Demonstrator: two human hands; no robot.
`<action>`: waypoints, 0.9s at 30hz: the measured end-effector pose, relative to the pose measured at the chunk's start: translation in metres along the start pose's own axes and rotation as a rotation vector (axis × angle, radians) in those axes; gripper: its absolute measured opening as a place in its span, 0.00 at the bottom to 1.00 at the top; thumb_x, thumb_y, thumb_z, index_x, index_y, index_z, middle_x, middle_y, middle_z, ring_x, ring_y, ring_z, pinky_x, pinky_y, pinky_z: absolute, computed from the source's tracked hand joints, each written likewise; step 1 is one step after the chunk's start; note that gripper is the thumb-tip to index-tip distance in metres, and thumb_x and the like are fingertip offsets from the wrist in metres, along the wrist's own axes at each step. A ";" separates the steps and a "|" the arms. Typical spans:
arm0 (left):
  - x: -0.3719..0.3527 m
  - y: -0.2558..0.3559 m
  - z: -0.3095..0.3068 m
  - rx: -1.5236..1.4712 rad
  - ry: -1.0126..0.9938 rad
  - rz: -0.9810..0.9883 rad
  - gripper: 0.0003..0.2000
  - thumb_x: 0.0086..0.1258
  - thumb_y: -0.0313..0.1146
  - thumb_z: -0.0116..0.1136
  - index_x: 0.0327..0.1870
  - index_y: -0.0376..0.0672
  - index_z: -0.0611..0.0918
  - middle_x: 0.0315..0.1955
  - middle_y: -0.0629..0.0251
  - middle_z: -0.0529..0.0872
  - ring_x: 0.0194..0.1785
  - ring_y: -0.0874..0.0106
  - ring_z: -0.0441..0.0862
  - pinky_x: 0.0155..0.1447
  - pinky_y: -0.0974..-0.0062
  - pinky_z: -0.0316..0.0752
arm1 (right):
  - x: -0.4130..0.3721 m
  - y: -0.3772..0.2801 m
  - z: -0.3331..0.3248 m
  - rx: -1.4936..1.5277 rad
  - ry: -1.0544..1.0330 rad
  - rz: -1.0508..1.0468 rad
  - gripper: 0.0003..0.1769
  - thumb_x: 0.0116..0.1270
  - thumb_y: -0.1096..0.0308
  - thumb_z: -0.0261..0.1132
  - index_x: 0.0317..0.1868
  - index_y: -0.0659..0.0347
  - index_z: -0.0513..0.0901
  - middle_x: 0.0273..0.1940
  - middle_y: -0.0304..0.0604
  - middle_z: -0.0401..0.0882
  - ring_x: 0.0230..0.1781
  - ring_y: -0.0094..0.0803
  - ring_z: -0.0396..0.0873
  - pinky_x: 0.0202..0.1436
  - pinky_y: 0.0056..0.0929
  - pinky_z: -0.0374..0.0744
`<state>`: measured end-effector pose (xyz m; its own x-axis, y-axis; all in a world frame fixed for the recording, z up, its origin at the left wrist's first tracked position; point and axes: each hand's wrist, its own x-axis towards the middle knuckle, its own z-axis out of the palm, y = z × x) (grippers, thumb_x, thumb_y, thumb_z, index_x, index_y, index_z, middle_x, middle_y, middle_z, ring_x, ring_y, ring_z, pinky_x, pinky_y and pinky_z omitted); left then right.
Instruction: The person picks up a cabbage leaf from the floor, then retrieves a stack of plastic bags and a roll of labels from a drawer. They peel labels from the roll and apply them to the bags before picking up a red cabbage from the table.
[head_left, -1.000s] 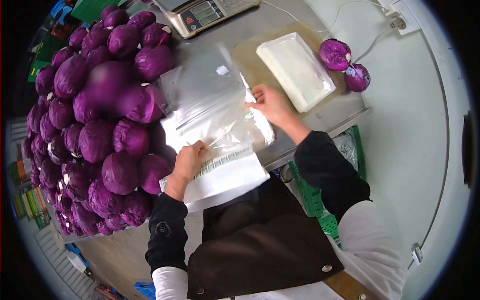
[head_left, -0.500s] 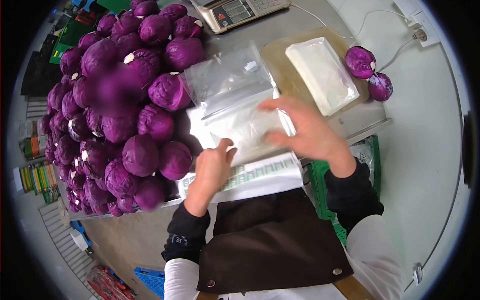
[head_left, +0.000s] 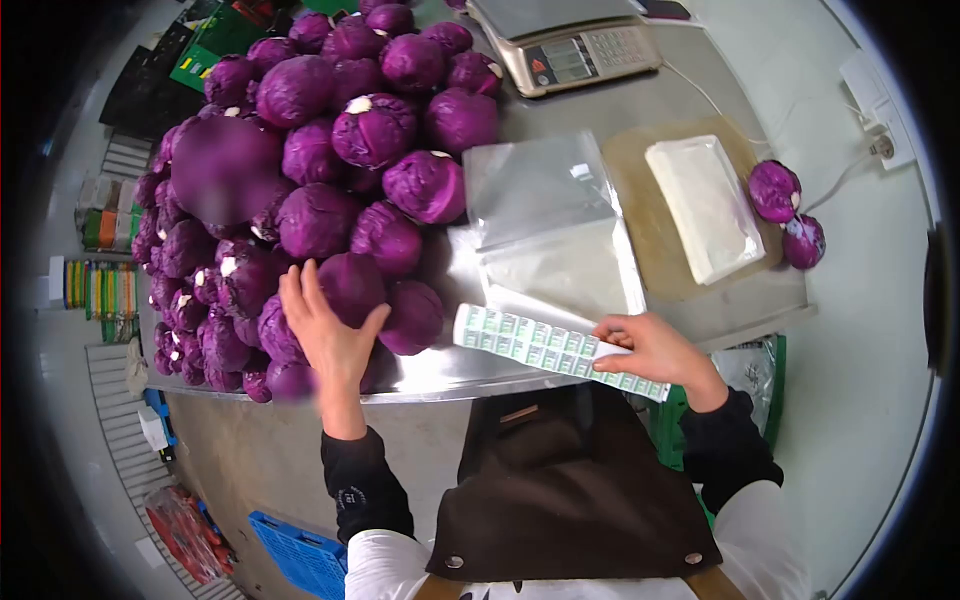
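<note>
My left hand (head_left: pixel 332 345) is at the front of a large pile of purple cabbages (head_left: pixel 375 130). Its fingers and thumb are spread over a round purple cabbage (head_left: pixel 352 285), with another cabbage (head_left: pixel 411 317) just right of the thumb. Near the table's front edge, my right hand (head_left: pixel 655 357) pinches a white label sheet (head_left: pixel 540 343) with rows of green-printed labels, its long side slanting down to the right. Behind the sheet, clear plastic bags (head_left: pixel 555 225) lie flat on the metal table, the lower one partly overlapped by the sheet.
A digital scale (head_left: pixel 570 50) stands at the back. To the right, a wrapped white pack (head_left: pixel 705 210) rests on a brownish board (head_left: pixel 630 190), with two cabbages (head_left: pixel 775 190) beside it near the wall. A green crate (head_left: pixel 670 430) and blue pallet (head_left: pixel 297 553) sit below table height.
My left hand has moved left from the plastic bags to the cabbages. My right hand has come down from over the bags and taken hold of the label sheet. The camera view has shifted.
</note>
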<state>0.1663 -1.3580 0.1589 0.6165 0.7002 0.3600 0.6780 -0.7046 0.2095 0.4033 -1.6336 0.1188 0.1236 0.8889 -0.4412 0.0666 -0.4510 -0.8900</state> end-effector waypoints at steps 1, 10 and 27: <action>0.004 -0.004 -0.005 -0.017 -0.114 -0.013 0.47 0.37 0.32 0.76 0.64 0.43 0.63 0.65 0.46 0.58 0.68 0.47 0.56 0.68 0.57 0.56 | 0.000 0.002 0.002 0.060 0.020 0.041 0.19 0.57 0.68 0.69 0.45 0.69 0.76 0.38 0.48 0.82 0.40 0.27 0.80 0.46 0.26 0.76; 0.020 -0.036 0.003 0.168 -0.406 0.221 0.43 0.32 0.35 0.73 0.59 0.57 0.70 0.62 0.53 0.61 0.63 0.47 0.60 0.56 0.53 0.68 | 0.020 -0.001 0.024 0.138 0.011 0.077 0.15 0.57 0.73 0.68 0.44 0.69 0.76 0.37 0.42 0.81 0.38 0.22 0.78 0.43 0.23 0.76; 0.025 -0.133 -0.065 -1.302 0.378 -0.287 0.39 0.43 0.36 0.63 0.62 0.39 0.65 0.52 0.56 0.73 0.54 0.63 0.75 0.57 0.66 0.73 | 0.061 0.000 0.037 0.452 0.162 0.094 0.12 0.60 0.77 0.65 0.43 0.67 0.74 0.37 0.39 0.80 0.37 0.19 0.77 0.40 0.20 0.75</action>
<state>0.0658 -1.2543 0.1996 0.2341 0.9116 0.3380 -0.2258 -0.2872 0.9309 0.3738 -1.5762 0.0880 0.2634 0.8055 -0.5308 -0.3849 -0.4167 -0.8235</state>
